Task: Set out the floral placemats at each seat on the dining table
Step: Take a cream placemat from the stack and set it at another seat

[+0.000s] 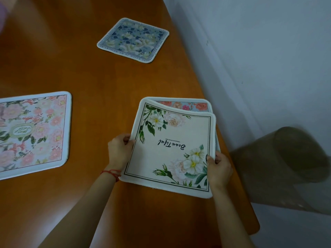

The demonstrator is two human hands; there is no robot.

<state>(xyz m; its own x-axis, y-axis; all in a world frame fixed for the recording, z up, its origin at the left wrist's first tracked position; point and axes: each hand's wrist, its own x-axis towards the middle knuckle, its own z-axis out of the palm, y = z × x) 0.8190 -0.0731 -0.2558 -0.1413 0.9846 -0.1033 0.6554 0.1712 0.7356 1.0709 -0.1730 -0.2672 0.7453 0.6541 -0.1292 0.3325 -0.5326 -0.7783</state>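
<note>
A cream placemat (170, 149) with white flowers and the word "Beautiful" is lifted off the wooden dining table (107, 83) near its right edge. My left hand (119, 151) pinches its left edge and my right hand (218, 169) grips its right edge. Its far edge curls up, showing another placemat (186, 105) with orange and pink flowers underneath. A large pink floral placemat (34, 133) lies flat at the left. A blue floral placemat (133, 40) lies flat at the far side.
A grey-white wall (259, 59) runs close along the table's right edge. A brown rounded chair back (286, 167) stands at the right, beside the table's near corner. A blurred purple shape (3, 15) shows at the top left.
</note>
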